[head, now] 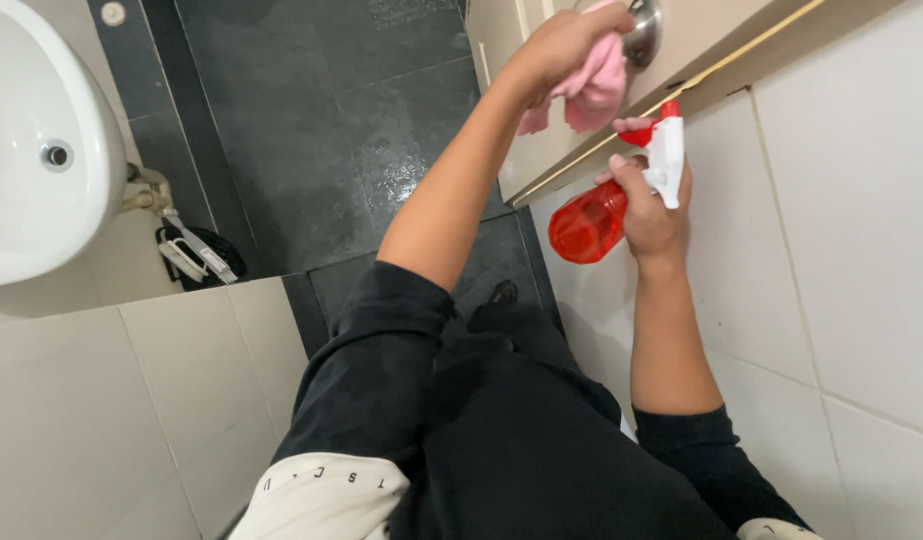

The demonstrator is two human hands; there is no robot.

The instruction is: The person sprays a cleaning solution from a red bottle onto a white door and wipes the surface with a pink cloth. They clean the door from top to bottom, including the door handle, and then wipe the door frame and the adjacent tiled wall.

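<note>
My left hand [559, 42] is raised at the top of the view and grips a pink cloth [599, 88], pressing it against a round metal door knob [644, 30] on a beige door [521, 150]. Just below it, my right hand [649, 205] holds a red spray bottle [586, 225] with a white trigger head [666, 160] and a red nozzle, close to the door edge. Both forearms are bare, with black sleeves pushed up.
A white tiled wall [841, 230] runs along the right. A dark wet tiled floor [321, 130] lies below. A white basin [41, 140] juts in at the top left, with a brush-like tool [196, 255] under it and pale tiles [101, 400] nearer.
</note>
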